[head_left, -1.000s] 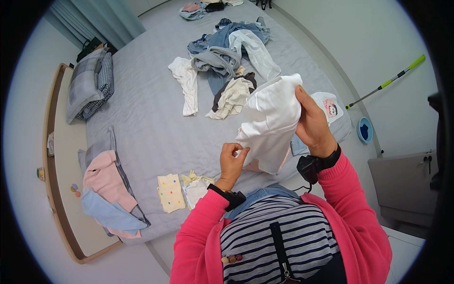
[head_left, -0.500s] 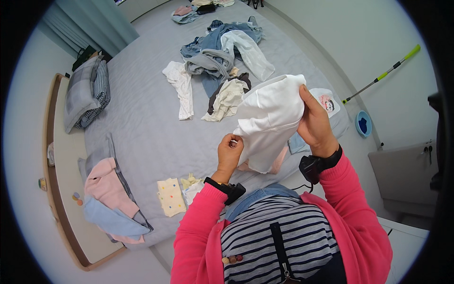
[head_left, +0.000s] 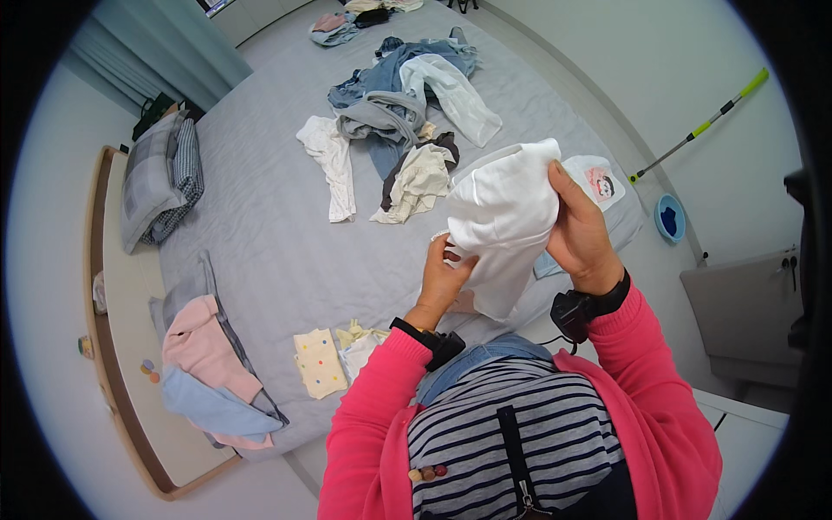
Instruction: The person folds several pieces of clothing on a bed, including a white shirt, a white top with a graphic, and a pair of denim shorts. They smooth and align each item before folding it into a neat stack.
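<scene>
Overhead view of a person standing at the foot edge of a bed [head_left: 286, 260] covered with a grey sheet, both hands raised above it. The right hand [head_left: 582, 227] grips the upper right side of a white garment [head_left: 503, 217], its fingers [head_left: 562, 186] closed along the cloth with the thumb hidden behind it. The left hand [head_left: 444, 276] holds the lower left edge of the same garment, fingers [head_left: 452, 253] pinched together on the fabric. The garment hangs bunched between the two hands, in the air over the near right part of the bed, not touching the sheet. Both wrists carry dark bands, and the sleeves are pink. Farther up the bed lies a loose heap of clothes [head_left: 403, 104] in blue, grey and white, with a separate white shirt [head_left: 329, 165] stretched out just beside it on the left. Near the left corner lies a pile of pink and light blue clothes [head_left: 208, 373]; beside it, close to the left forearm, lie small yellowish spotted pieces [head_left: 319, 362]. Grey checked pillows [head_left: 160, 178] lie at the far left. On the floor to the right lean a green-handled mop [head_left: 702, 121] and a blue round pad [head_left: 669, 217].
</scene>
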`<state>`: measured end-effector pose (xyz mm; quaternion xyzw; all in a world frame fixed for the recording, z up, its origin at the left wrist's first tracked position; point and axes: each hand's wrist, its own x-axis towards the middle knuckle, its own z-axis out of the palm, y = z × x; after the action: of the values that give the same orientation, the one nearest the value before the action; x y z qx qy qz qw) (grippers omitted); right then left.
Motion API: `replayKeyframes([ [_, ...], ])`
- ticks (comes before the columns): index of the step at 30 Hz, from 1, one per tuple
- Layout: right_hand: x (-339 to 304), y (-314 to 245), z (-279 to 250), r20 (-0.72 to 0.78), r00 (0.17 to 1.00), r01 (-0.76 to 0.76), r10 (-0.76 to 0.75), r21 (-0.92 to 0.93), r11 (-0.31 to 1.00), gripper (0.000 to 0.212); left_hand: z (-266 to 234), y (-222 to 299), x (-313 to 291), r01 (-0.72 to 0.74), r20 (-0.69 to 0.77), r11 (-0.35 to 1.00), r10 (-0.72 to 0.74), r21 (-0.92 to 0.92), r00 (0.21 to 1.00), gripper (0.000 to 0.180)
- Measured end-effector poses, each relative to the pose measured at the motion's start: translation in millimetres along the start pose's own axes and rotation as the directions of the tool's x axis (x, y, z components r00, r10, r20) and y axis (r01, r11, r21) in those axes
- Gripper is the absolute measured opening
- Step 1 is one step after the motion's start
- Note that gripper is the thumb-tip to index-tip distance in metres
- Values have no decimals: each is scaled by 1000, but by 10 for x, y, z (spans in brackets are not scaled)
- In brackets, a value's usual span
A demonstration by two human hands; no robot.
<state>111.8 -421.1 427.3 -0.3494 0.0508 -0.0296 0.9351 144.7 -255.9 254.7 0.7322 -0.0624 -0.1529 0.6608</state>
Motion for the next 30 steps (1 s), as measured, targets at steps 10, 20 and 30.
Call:
replayKeyframes([
  [10,4,-12,-50,9,998,68,-67,-73,995,32,-134,-167,48,-17,65,998,21,-59,998,16],
  [20,200,82,-544,-243,962,94,-128,-148,985,25,-1079,395,-39,-264,-51,924,288,278,956,8],
  [30,75,13,-297,-112,992,38,-49,-98,994,27,-468,-74,95,1,50,984,-10,177,999,50],
])
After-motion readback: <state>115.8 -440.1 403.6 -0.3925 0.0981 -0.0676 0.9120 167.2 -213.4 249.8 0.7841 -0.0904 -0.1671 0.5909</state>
